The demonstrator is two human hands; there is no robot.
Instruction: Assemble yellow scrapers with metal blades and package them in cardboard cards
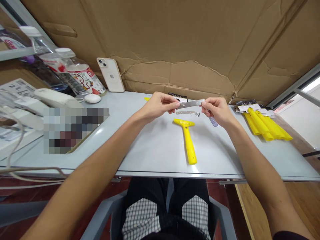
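A thin metal blade (191,104) is stretched between my hands above the table. Its left end is pinched by my left hand (161,106), and the fingers of my right hand (217,110) close on its right end. Below it on the table lie a narrow metal strip (185,112) and a small pile of screws (197,114). Nearer to me rests a yellow scraper handle (188,141), its wide head toward the back. The purplish clear handle of a tool (213,122) shows partly beneath my right hand.
Several yellow handles with card labels (266,125) lie at the right. A white phone (110,75) leans on the cardboard at the back. Bottles (86,78), a white mouse (92,98), cables and a blurred-out item occupy the left. The table's front edge (180,174) is near my lap.
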